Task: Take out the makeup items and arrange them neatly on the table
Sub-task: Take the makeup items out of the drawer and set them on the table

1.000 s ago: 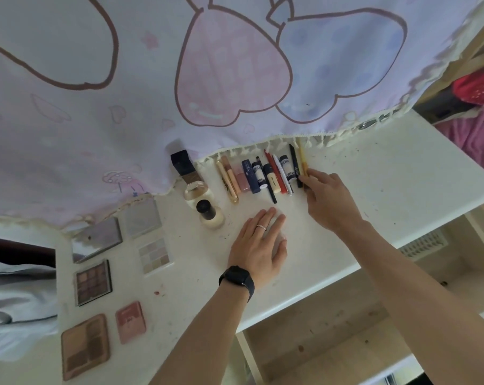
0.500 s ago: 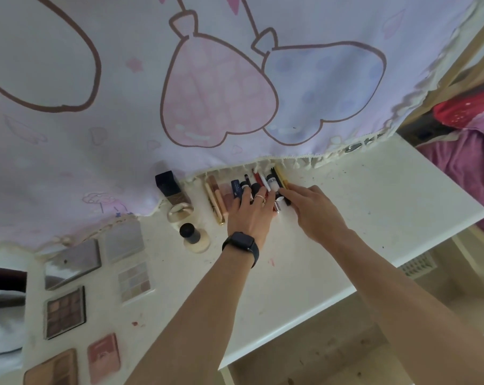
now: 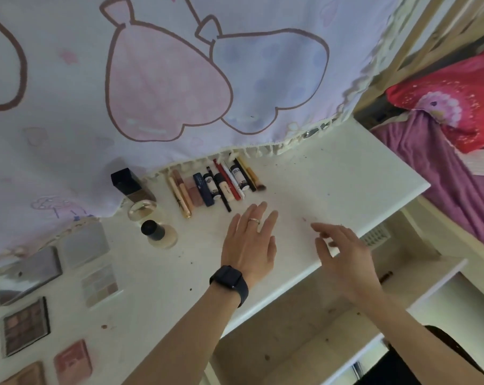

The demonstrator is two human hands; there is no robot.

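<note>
Row of makeup sticks (image 3: 215, 184) along the table's (image 3: 346, 176) back edge, just beyond left hand (image 3: 249, 243): fingers straight, empty. Right hand (image 3: 343, 254) loosely spread, empty.

A bedroom or dormitory room: a white desk (image 3: 332, 184) under a cartoon curtain (image 3: 179, 79), beside a bed with red pillow (image 3: 451, 107)

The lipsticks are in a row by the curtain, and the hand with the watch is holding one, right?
Not quite. In the head view the left hand with the watch holds nothing, fingers straight. The lipsticks do lie in a row by the curtain.
</note>
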